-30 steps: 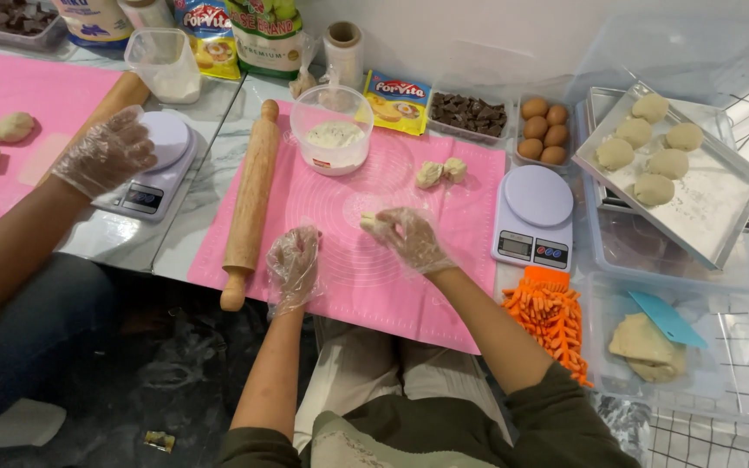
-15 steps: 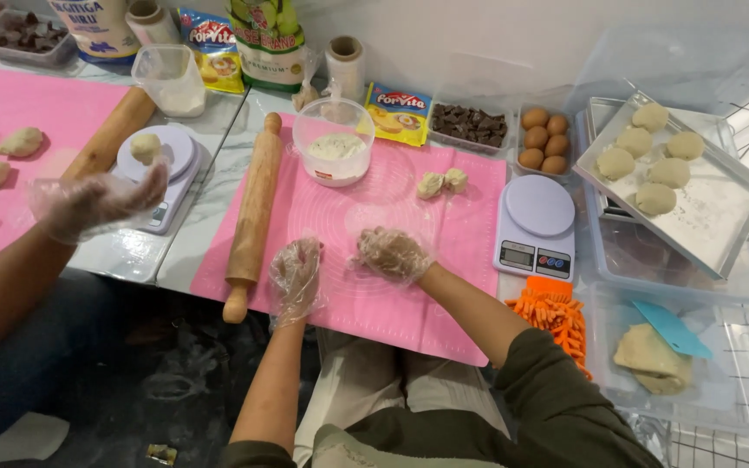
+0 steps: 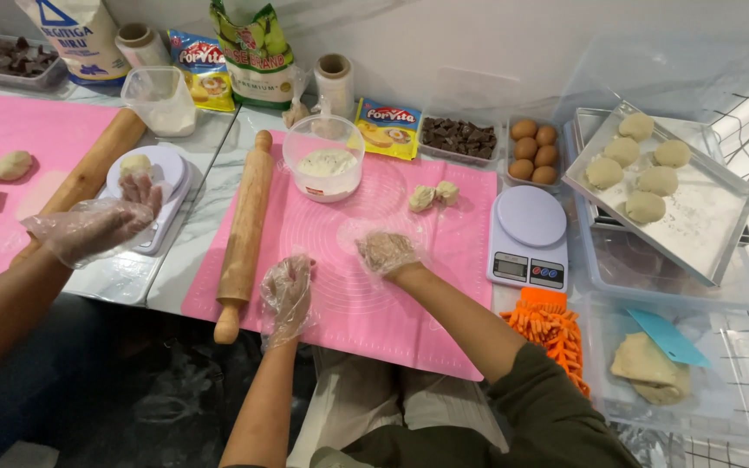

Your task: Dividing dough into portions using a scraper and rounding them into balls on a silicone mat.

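Note:
My left hand [image 3: 286, 290], in a clear plastic glove, rests on the near left part of the pink silicone mat [image 3: 444, 303] with its fingers loosely apart and nothing in it. My right hand [image 3: 387, 253], also gloved, lies curled, palm down, at the mat's middle. Whether dough is under it is hidden. Two small dough pieces [image 3: 433, 196] lie on the mat beyond my right hand. A wooden rolling pin [image 3: 243, 234] lies along the mat's left edge, close to my left hand.
A bowl of flour [image 3: 326, 160] stands at the mat's far edge, a white scale [image 3: 529, 234] to its right. Eggs [image 3: 534, 149], chocolate pieces [image 3: 459, 137] and a tray of dough balls [image 3: 652, 186] sit far right. A co-worker's gloved hand [image 3: 88, 227] hovers by a second scale holding a dough ball [image 3: 136, 163].
My right hand has drawn back toward me over the mat and curled. The co-worker's hand has pulled off the left scale, leaving a dough ball on it.

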